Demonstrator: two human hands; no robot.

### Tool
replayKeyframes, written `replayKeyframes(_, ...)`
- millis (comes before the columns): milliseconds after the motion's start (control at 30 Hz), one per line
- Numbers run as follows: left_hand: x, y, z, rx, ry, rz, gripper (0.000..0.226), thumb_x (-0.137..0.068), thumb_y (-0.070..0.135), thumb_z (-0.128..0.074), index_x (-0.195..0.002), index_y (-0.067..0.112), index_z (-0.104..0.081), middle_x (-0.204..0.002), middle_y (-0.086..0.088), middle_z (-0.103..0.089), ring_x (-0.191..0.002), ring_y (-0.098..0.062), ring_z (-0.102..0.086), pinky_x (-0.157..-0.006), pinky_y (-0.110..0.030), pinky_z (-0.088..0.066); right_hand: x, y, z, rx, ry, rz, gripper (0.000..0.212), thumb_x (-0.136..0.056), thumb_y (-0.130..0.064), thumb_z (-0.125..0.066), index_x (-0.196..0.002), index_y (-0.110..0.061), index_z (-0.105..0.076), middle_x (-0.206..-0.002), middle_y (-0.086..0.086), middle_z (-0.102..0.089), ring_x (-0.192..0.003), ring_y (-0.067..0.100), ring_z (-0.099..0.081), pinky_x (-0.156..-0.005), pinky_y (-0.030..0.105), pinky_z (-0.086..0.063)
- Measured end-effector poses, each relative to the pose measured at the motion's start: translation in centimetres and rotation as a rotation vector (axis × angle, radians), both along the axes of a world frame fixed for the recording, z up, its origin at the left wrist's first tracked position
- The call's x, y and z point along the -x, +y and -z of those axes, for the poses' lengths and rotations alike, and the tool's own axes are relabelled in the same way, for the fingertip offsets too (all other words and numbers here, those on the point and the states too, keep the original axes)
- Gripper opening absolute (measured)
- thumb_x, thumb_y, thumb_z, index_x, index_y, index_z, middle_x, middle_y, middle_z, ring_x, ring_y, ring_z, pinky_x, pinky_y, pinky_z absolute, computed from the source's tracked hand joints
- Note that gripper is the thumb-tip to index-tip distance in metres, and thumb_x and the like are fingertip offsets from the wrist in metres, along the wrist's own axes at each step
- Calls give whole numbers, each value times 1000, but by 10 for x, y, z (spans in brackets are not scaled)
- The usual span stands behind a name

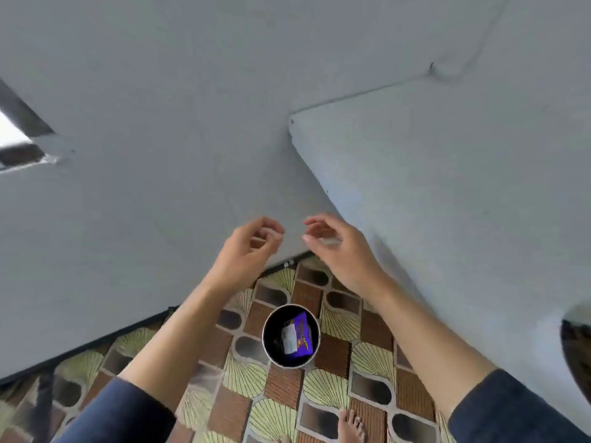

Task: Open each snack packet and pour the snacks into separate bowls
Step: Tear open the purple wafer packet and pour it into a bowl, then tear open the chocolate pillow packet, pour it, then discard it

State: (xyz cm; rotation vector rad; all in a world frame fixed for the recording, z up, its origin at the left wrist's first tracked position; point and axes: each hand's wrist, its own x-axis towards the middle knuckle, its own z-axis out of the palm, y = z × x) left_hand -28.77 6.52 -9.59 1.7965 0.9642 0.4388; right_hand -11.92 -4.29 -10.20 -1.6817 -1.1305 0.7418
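A round bin [267, 346] with a dark inside stands on the patterned floor below my hands. A purple snack packet [303, 334] with a white patch lies in it. My left hand [252, 244] and my right hand [332, 244] hang in the air above the bin, close together in front of a grey wall. The fingers of both are loosely curled and hold nothing. No bowls or full packets are in view.
Grey walls [160, 155] meet in a corner ahead, and a grey slab or counter [463, 187] juts out at the right. The floor [319, 394] has brown and cream tiles. My bare foot [351, 425] shows at the bottom. A dark object [577, 350] sits at the right edge.
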Motion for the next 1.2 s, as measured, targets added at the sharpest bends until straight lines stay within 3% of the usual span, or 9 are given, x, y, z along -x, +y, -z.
replayKeyframes(100, -21, -7, -84, -136, -82, 117, 10, -100, 26, -61, -96, 34, -65, -84, 5, -67, -85, -18, -68, -69, -17, -49, -10, -29, -83, -127, -54, 98, 18, -95, -21, -68, -113, -25, -66, -101, -14, -69, -102, 1, -64, -85, 25, -57)
replayKeyframes(200, -53, -24, -150, -243, -161, 246, 10, -100, 26, -61, -96, 34, -64, -86, -1, -67, -84, -23, -67, -69, -25, -51, -27, -67, -142, -212, -148, 218, 17, -96, -22, -67, -112, -26, -66, -103, -13, -69, -104, 2, -64, -84, 20, -54)
replayKeyframes(367, -122, -80, -207, -332, -277, 445, 13, -98, 26, -64, -92, 37, -65, -84, 0, -69, -83, -22, -70, -74, -32, -52, -65, -154, -191, -317, -242, 482, 13, -95, -22, -68, -107, -25, -67, -101, -11, -69, -102, 6, -65, -84, 32, -55)
replayKeyframes(600, -229, -203, -225, -318, -350, 729, 11, -100, 32, -61, -92, 26, -67, -83, 2, -68, -82, -12, -69, -63, -9, -43, -122, -304, -208, -378, -337, 813, 3, -94, -17, -68, -94, -18, -66, -87, -11, -66, -85, 4, -62, -74, 27, -49)
replayKeyframes(667, -263, -240, -227, -305, -356, 791, 12, -99, 32, -62, -91, 26, -67, -80, 4, -67, -81, -12, -70, -64, -13, -43, -140, -342, -211, -386, -356, 885, 6, -94, -15, -69, -90, -14, -65, -85, -5, -66, -82, 7, -61, -68, 17, -46)
replayKeyframes(767, -312, -289, -232, -305, -358, 854, 11, -98, 34, -63, -89, 30, -66, -76, 8, -66, -81, -14, -69, -67, -23, -43, -174, -388, -213, -338, -406, 944, 8, -93, -17, -70, -88, -19, -64, -84, -9, -67, -83, 5, -62, -71, 24, -47)
replayKeyframes(833, -342, -311, -236, -296, -371, 860, 10, -97, 34, -64, -89, 29, -67, -80, 5, -68, -81, -16, -68, -67, -23, -44, -200, -408, -217, -300, -464, 963, 8, -91, -16, -71, -88, -20, -64, -83, -11, -67, -82, 6, -63, -73, 29, -48)
replayKeyframes(1000, -405, -329, -244, -308, -381, 786, 8, -97, 31, -65, -91, 27, -67, -90, 2, -70, -82, -12, -64, -70, -21, -45, -261, -423, -234, -273, -539, 955, 7, -90, -13, -70, -88, -14, -64, -82, -3, -67, -79, 11, -59, -67, 9, -40)
replayKeyframes(1200, -475, -314, -243, -376, -343, 705, 7, -99, 29, -61, -98, 24, -66, -100, 3, -70, -95, -10, -64, -67, -14, -38, -341, -409, -241, -175, -543, 999, 6, -92, -23, -69, -95, -19, -65, -86, -4, -69, -81, 5, -60, -65, 5, -38)
